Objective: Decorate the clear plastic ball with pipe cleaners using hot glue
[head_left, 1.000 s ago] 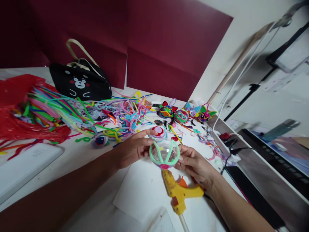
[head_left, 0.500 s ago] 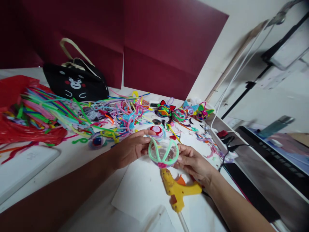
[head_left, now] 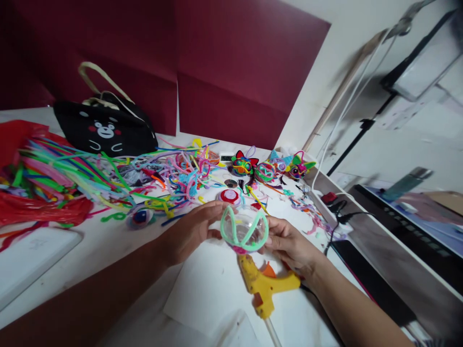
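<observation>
Left hand (head_left: 191,231) and right hand (head_left: 289,243) pinch a clear ball (head_left: 245,230) between their fingertips, one on each side; mint-green pipe cleaner loops over it. The ball is held in the air just beyond the yellow glue gun (head_left: 262,284), which lies on white paper. Farther beyond the gun: a red-and-white disc (head_left: 229,196), then small colourful figures (head_left: 267,168). To the gun's far left: a loose pipe-cleaner pile (head_left: 108,173).

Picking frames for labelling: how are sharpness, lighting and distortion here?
Head view: left hand, right hand and the clear ball fairly sharp; right edge around the teal bottle smeared; wall edges lean, wide-angle distortion; light dim, maroon panels dark at upper left; faint glare on the ball.
</observation>
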Motion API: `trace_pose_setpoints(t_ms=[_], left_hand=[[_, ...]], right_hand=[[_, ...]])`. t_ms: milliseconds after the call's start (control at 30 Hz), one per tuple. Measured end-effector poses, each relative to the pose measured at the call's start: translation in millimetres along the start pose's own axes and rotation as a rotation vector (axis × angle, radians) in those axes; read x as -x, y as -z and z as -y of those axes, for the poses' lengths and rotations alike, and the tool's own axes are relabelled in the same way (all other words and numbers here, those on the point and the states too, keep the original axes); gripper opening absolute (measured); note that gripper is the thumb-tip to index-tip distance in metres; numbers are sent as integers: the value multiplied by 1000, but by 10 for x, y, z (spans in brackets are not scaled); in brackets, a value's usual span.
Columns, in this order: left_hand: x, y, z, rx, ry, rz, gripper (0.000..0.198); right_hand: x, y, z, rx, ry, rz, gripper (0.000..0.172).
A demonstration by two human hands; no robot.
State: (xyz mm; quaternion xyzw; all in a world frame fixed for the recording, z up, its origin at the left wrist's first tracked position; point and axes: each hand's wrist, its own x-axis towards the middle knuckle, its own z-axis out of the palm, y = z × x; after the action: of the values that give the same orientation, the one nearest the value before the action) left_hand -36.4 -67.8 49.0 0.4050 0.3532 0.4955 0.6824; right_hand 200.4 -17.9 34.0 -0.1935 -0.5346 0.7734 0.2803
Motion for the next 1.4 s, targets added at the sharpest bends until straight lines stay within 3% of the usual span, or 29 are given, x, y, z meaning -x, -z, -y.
trace_pose_setpoints(t_ms=[200,367,700,1400], left_hand=[[31,-91,-9,10,47,68,43],[38,-112,6,-3,50,34,48],[56,-105,29,-5,100,20,42],[34,-131,67,-14,87,-67,34]], right_hand=[[-1,53,-50,41,22,3,20],[-9,62,-49,87,36,-7,20],[-12,65,-53,146,50,-3,12],[-32,32,-35,205,12,-61,17]])
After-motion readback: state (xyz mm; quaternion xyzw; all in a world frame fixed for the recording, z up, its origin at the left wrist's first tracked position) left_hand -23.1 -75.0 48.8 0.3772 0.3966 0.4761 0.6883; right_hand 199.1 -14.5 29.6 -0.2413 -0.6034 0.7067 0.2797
